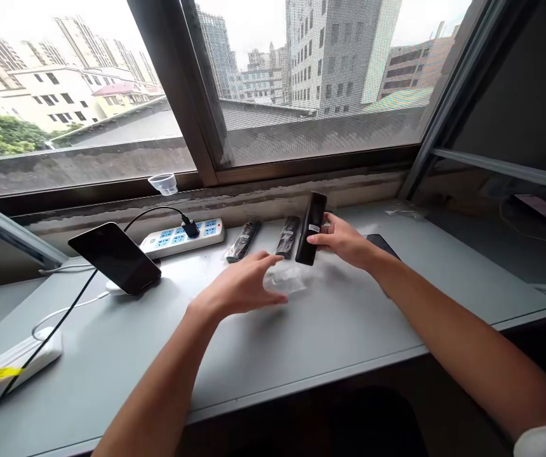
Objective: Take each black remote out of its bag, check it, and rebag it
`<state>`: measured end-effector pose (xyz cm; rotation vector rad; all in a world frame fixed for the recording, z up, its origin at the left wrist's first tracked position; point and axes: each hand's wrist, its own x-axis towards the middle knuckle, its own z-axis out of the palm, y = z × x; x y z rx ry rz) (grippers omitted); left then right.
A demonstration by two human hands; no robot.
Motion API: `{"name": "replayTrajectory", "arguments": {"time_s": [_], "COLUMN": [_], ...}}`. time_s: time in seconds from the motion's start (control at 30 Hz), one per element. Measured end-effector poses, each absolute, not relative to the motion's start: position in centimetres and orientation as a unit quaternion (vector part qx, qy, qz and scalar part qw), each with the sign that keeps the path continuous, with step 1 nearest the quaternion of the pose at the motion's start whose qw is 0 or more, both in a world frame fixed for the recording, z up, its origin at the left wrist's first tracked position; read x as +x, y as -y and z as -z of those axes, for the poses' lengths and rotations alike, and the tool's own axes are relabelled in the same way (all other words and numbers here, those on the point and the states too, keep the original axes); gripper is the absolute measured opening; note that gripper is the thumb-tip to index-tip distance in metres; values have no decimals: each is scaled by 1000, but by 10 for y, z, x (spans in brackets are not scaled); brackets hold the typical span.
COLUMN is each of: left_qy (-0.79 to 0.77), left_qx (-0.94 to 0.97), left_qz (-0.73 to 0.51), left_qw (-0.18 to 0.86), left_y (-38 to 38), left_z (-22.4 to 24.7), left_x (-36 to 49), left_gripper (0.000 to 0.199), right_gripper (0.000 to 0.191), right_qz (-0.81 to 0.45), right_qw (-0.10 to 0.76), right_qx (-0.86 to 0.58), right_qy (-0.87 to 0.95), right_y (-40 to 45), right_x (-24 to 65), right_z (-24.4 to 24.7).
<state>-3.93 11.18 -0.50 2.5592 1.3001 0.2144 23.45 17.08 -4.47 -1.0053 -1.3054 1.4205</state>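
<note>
My right hand (337,241) grips a black oblong object (312,222) by its right side, thumb across its front. It is held up at a slight tilt above the table, and a small white label shows on it; its exact kind is unclear. My left hand (247,285) is to the left with thumb and fingers spread, holding nothing. Near those fingertips a crumpled clear plastic bag (292,279) lies on the table. Two similar dark objects in clear wrapping, one on the left (243,242) and one nearer the middle (287,237), lie behind my hands.
A white power strip (211,236) with a black plug stands by the window wall. On the left, a tablet (115,257) leans on a stand, with cables and another white strip (39,355) nearby. A dark phone-like slab (382,244) lies behind my right forearm. A clear cup (163,184) sits on the sill.
</note>
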Motion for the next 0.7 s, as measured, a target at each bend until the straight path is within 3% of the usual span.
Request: {"name": "replayTrajectory", "arguments": {"time_s": [0.1, 0.2, 0.53, 0.7], "left_qy": [-447, -448, -434, -424], "left_qx": [880, 878, 869, 857], "left_qz": [-69, -95, -125, -181], "left_qw": [148, 141, 202, 230], "left_y": [-113, -117, -111, -108], "left_z": [11, 15, 6, 6], "left_x": [-43, -48, -36, -25], "left_gripper": [65, 59, 63, 65], "right_gripper": [123, 150, 142, 148], "right_qz": [-558, -544, -490, -523], "right_qw": [449, 429, 491, 474], "right_qx": [-430, -454, -499, -472], "right_qy": [549, 561, 519, 528], "right_y": [-169, -167, -165, -160], "right_x": [237, 238, 225, 219], "right_z": [43, 44, 46, 49]}}
